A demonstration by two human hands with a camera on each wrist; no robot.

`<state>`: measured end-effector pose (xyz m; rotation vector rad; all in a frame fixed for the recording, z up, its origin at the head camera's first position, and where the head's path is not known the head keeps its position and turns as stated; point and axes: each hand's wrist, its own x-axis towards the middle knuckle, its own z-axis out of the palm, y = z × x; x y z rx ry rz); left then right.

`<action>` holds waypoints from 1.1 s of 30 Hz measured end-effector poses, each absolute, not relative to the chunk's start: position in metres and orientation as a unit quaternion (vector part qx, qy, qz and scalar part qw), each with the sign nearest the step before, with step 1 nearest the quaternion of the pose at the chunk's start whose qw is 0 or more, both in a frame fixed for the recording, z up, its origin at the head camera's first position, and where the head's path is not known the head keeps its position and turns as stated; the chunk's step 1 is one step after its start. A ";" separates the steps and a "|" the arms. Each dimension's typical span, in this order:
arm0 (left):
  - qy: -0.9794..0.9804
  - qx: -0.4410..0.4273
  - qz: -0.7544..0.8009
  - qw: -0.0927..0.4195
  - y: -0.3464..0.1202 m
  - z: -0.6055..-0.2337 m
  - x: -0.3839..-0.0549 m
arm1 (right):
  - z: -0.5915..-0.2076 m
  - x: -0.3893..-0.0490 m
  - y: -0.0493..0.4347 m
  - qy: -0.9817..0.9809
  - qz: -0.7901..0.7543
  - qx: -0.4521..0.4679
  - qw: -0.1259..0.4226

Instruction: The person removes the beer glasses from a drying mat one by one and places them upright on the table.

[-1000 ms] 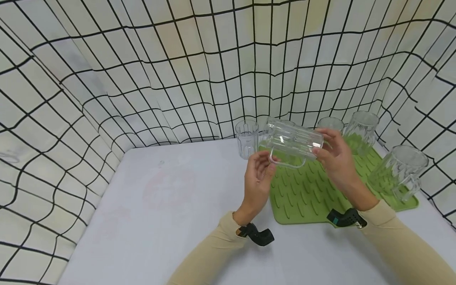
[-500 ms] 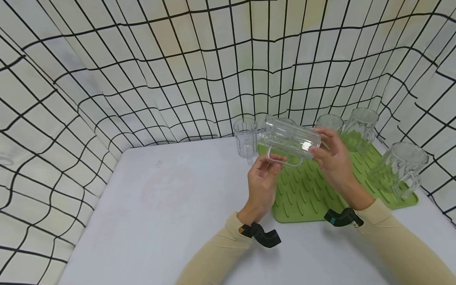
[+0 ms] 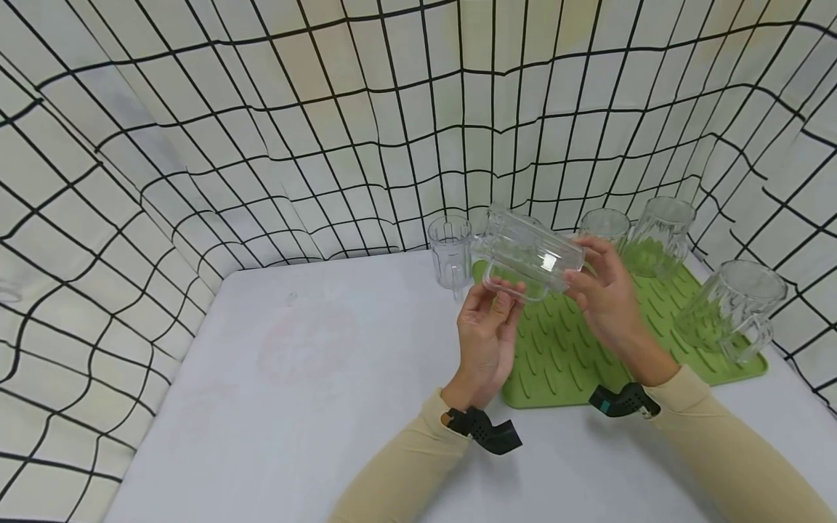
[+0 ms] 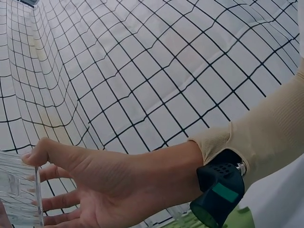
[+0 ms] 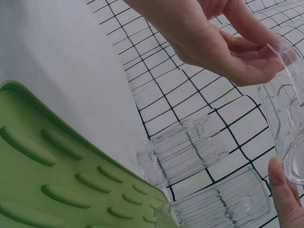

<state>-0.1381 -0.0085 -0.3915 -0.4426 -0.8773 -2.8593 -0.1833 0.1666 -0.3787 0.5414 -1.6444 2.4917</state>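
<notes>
A clear glass mug [image 3: 535, 250] is held tilted above a green mat [image 3: 549, 374], its handle on the underside. My left hand [image 3: 484, 341] pinches that handle between thumb and fingers. At the mug's lower right end, my right hand [image 3: 607, 301] grips it with thumb and fingertips. In the left wrist view the left thumb [image 4: 57, 152] lies at the glass edge with the fingers below it. The right wrist view catches only part of the mug [image 5: 280, 114], with a right finger [image 5: 282, 190] against it.
Another glass mug [image 3: 450, 254] stands at the mat's back left corner. On the mat's right side are a large glass mug [image 3: 729, 309] and more glassware [image 3: 660, 236] behind it. Black netting [image 3: 366, 160] over white sheeting encloses the white table [image 3: 294, 378].
My left hand has moved right along the handle, closer in under the mug. The mug and my right hand have shifted slightly left, and the mug slopes more steeply.
</notes>
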 end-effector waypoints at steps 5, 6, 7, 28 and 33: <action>-0.283 -0.129 -0.948 0.059 -0.008 -0.391 -0.139 | -0.380 -0.183 0.164 -0.539 0.823 0.173 0.050; -0.283 -0.126 -0.949 0.060 -0.008 -0.391 -0.139 | -0.380 -0.183 0.164 -0.539 0.823 0.173 0.050; -0.284 -0.123 -0.949 0.061 -0.008 -0.391 -0.140 | -0.380 -0.183 0.163 -0.539 0.823 0.172 0.050; -0.267 -0.089 -0.959 0.046 -0.013 -0.383 -0.137 | -0.374 -0.182 0.164 -0.574 0.800 0.173 0.028; -0.263 -0.109 -0.957 0.048 -0.017 -0.381 -0.138 | -0.367 -0.183 0.171 -0.577 0.798 0.167 0.043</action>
